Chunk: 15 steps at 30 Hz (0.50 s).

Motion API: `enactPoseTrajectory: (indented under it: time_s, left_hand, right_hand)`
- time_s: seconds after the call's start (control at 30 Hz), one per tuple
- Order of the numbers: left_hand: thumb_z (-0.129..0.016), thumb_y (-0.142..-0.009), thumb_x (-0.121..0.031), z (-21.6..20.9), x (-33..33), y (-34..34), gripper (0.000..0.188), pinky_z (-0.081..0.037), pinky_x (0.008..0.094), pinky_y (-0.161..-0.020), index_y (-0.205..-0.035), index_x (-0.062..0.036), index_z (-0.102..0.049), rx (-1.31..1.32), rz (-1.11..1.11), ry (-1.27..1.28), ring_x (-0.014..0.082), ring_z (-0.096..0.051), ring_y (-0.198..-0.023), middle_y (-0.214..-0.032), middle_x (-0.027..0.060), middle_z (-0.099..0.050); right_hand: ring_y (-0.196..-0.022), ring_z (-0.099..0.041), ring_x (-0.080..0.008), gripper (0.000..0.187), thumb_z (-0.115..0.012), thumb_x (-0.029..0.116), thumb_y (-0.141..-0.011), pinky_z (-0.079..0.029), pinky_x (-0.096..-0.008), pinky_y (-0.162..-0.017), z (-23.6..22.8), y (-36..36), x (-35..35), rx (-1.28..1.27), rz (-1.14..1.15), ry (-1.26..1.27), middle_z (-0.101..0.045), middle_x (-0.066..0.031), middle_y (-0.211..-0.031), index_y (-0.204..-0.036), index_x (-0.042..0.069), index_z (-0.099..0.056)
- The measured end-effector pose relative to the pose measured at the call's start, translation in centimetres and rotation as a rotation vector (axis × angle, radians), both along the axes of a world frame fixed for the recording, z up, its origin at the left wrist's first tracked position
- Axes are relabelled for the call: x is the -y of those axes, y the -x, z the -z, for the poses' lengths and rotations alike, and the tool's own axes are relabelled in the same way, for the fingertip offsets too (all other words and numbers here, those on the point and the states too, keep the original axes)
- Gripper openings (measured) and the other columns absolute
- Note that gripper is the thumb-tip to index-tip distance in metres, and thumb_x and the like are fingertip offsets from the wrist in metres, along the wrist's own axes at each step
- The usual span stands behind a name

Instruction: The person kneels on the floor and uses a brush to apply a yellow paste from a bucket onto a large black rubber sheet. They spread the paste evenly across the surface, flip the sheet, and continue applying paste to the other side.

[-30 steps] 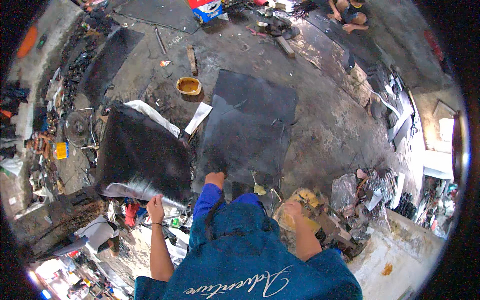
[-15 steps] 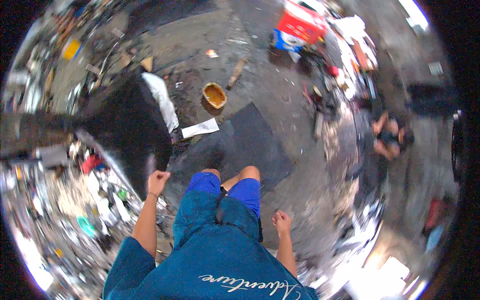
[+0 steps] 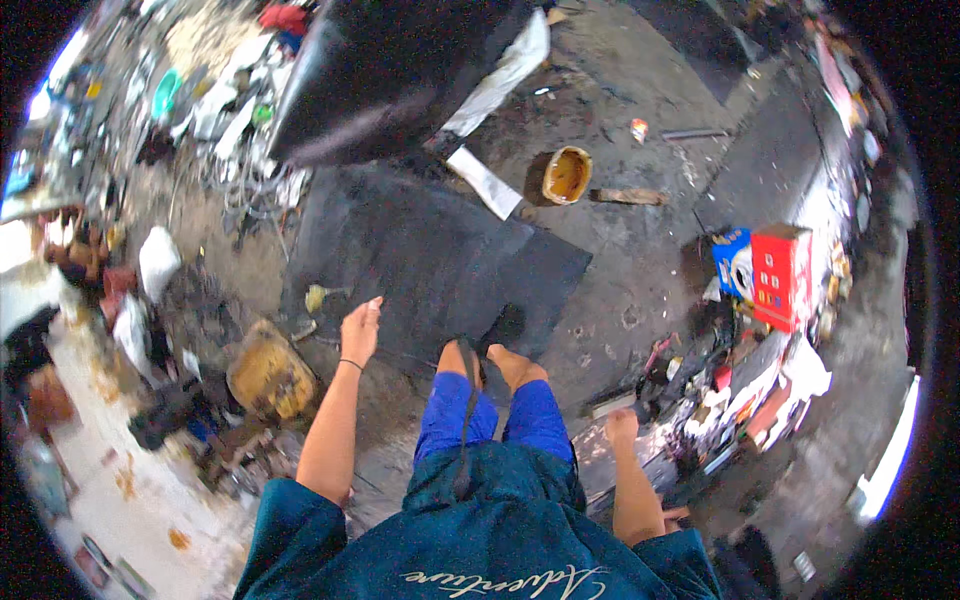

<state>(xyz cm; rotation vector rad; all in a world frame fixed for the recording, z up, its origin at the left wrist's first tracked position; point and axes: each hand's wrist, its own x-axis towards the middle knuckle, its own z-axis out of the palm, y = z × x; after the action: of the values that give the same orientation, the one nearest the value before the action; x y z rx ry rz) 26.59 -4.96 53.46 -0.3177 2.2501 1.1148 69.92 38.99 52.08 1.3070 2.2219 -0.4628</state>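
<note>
Left hand [image 3: 361,332] near one dark sheet [image 3: 430,255], right hand [image 3: 622,426], two white strips [image 3: 486,184]

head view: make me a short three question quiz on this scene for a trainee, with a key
1. Which colours show on the box at the picture's right?
A) green and yellow
B) red and blue
C) black and orange

2. True or false: in the picture, the bowl lies to the left of the brown stick.

3. Which of the person's hands appears nearer the dark sheet at the picture's centre?

Key: 1. B; 2. true; 3. the left hand.
</note>
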Motion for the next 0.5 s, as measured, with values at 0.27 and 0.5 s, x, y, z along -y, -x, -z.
enactPoseTrajectory:
  time_s: [0.27,0.5]
  left_hand:
    - [-0.063,-0.087,-0.037,18.7,-3.7,-15.2,0.082,-0.030,0.0437,-0.112,-0.144,0.0077,-0.026,-0.033,0.024,0.187,0.0416,-0.034,-0.136,-0.145,0.0299,-0.035]
    - [-0.073,-0.075,-0.050,43.7,-4.5,-17.3,0.107,-0.010,0.0510,-0.117,-0.152,-0.0090,-0.013,-0.296,0.311,0.594,0.0352,-0.005,-0.147,-0.159,0.0167,-0.007]
  right_hand:
    - [-0.127,-0.043,-0.0344,0.045,-0.062,0.025,-0.088,-0.036,-0.0449,-0.104,15.9,28.4,5.9,-0.090,-0.731,0.189,-0.049,-0.0165,-0.134,-0.125,0.006,-0.049]
    - [-0.143,-0.018,-0.0374,0.076,-0.060,0.038,-0.089,-0.018,-0.0525,-0.115,43.0,38.3,18.7,-0.488,-1.455,0.100,-0.021,-0.0160,-0.155,-0.150,0.010,-0.024]
